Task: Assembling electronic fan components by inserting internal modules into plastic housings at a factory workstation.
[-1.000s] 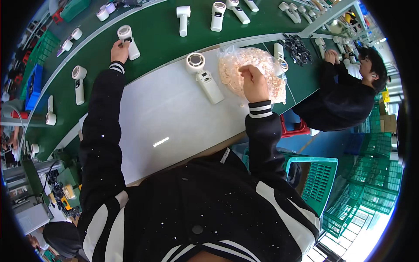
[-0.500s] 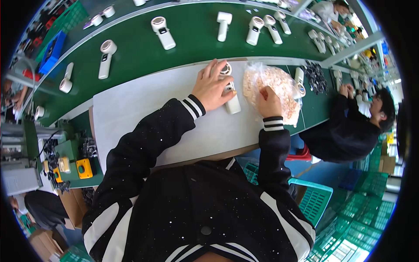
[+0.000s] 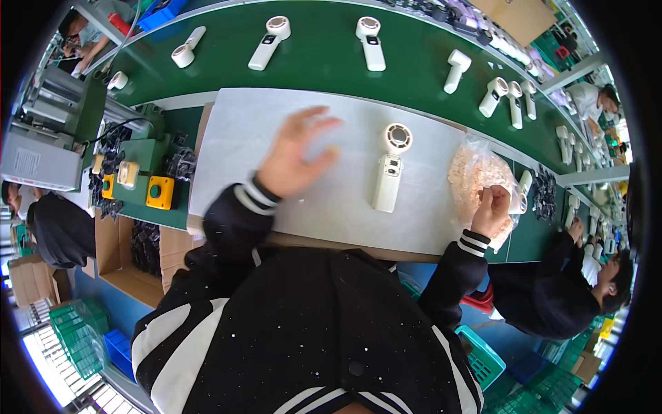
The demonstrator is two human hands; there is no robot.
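Left hand: the left hand [image 3: 293, 155] hovers over the pale grey mat, fingers spread wide, palm down, gripping nothing; it is blurred.
Right hand: the right hand [image 3: 491, 210] is curled shut, fingertips pinching into the clear plastic bag of small pale pinkish parts [image 3: 476, 176] at the right end of the mat.
Thing between them: the white handheld fan with a round grilled head and a straight handle [image 3: 389, 169] lies flat on the pale grey mat [image 3: 241, 138] covering the bench.
Long axis: it runs near-to-far, round head at the far end, handle pointing back toward the person.
Direction from left hand: the fan lies to its right, apart, with bare mat between.
Direction from right hand: the fan lies to its left and a little farther out, near but not touching.
Nearer hand: by my eye about even; the free, spread left hand looks better placed to take it.
Beyond: more white fans [image 3: 369, 41] ride the green conveyor belt [image 3: 324, 69] on the far side.
Right side: another person's dark sleeve [image 3: 552, 290] works at the next place.
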